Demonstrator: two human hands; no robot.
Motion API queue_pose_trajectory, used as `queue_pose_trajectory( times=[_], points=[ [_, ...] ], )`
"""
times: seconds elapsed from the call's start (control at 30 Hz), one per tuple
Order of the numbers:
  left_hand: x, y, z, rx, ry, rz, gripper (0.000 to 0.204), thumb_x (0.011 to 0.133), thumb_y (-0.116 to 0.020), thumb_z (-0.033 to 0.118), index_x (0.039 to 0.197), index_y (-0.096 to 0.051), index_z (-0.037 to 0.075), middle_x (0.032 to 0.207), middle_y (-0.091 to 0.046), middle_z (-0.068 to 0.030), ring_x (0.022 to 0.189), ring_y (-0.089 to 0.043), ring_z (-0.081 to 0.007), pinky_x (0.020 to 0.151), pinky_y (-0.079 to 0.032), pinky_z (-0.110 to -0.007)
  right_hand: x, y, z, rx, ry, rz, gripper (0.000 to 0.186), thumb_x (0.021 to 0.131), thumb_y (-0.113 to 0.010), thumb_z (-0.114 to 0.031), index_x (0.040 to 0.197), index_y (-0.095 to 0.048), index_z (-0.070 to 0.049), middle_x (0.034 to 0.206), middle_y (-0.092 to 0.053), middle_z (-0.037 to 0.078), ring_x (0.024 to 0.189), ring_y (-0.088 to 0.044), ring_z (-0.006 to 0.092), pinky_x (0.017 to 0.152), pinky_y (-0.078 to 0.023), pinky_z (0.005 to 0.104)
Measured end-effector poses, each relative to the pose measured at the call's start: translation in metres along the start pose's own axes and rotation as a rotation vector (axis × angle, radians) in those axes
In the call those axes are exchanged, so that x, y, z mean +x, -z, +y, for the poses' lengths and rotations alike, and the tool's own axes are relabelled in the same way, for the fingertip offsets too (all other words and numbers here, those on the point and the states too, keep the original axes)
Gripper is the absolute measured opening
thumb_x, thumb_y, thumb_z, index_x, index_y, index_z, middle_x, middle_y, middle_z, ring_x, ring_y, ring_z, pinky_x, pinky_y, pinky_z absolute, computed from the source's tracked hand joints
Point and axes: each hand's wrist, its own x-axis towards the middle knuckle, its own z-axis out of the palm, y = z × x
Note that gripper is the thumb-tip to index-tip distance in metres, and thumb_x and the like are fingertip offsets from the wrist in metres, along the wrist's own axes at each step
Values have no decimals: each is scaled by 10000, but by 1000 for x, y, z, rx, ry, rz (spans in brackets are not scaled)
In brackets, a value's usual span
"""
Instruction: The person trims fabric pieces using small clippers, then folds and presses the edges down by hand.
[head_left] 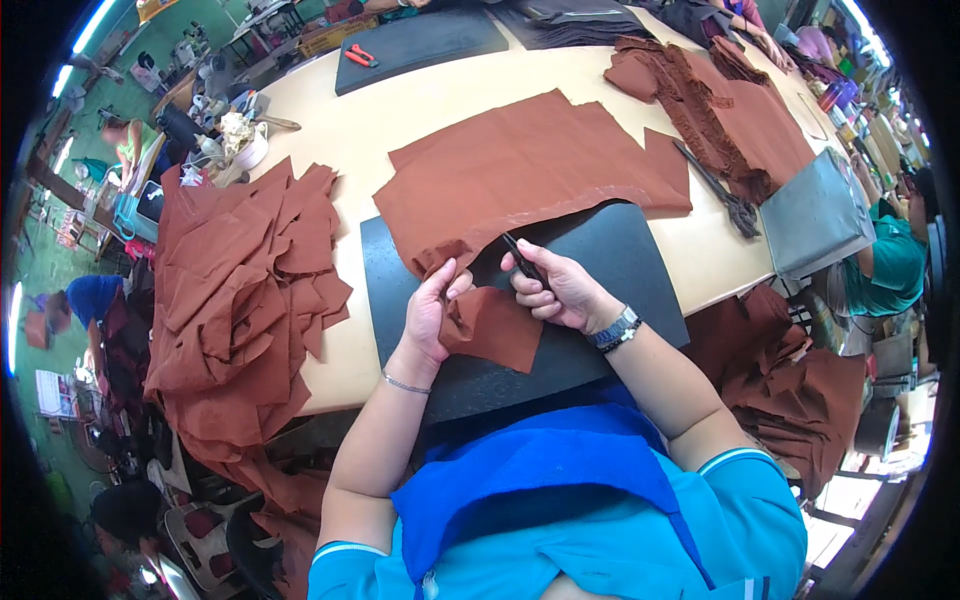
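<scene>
My left hand (435, 310) is closed on rust-brown fabric, pinching it at a bunched lower corner of a large flat piece (525, 160), with a smaller flap (495, 330) hanging beside it over the black mat (620, 280). My right hand (555, 290) is wrapped round a small black cutting tool (525, 258), its tip at the fabric's lower edge; whether its blades are open is too small to tell. A large pile of loose rust pieces (240, 290) lies to the left of the mat.
Black-handled scissors (730, 200), more rust fabric (735, 130) and a grey flat case (817, 215) are on the table (320, 140)'s right. Red snips (362, 57) rest on a dark board (430, 45) behind. Other people (890, 260) sit around the table and at the left.
</scene>
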Motion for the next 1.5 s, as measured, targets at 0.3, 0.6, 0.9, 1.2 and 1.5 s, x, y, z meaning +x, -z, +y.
queue_pose_trajectory(
  times=[0.3, 0.6, 0.9, 1.2, 1.5],
  points=[
    [1, 4, -1, 6, 27, -12, 439, 1133, -468, 318, 726, -425, 159, 683, -484, 24, 689, -579, -118, 660, -490, -257, 4, 2, 0, -43, 14, -12, 361, 1127, -468, -463, 1124, -589, -124, 701, -424, -65, 515, -316, 20, 417, -247, 165],
    [-10, -3, -4, 48, 0, 7, 200, 1122, -502, 265, 965, -514, 143, 717, -443, 56, 677, -516, -81, 648, -459, -246, 1, -9, 2, -87, 20, 40, 356, 1132, -457, -450, 1106, -576, -116, 689, -409, -65, 513, -297, 19, 419, -233, 171],
    [-119, -6, -18, 714, -598, 275, 670, 1091, -519, 196, 1651, -174, 72, 1565, -386, -132, 1426, -436, -251, 1175, -371, -396, -15, -9, -17, -1689, 775, 546, 474, 917, -780, -406, 1182, -609, -52, 1018, -698, 140, 920, -725, 340, 785, -577, 436],
    [-64, -89, 59, 1506, -877, 12, 267, 1034, -588, 74, 1272, -688, 3, 1230, -718, -150, 1232, -645, -270, 1096, -457, -382, 28, -29, 15, -1628, 777, -10, 421, 920, -677, -177, 1319, -635, -47, 1352, -661, 180, 1103, -694, 384, 913, -575, 472],
    [40, -81, 11, 2041, -722, -219, 258, 1021, -621, 278, 1175, -736, 106, 1217, -736, -91, 1152, -686, -275, 1010, -499, -452, -75, -36, 18, -1866, 583, 159, 416, 897, -759, -263, 1214, -648, -18, 1413, -622, 168, 1063, -698, 379, 904, -579, 470]
  ],
)
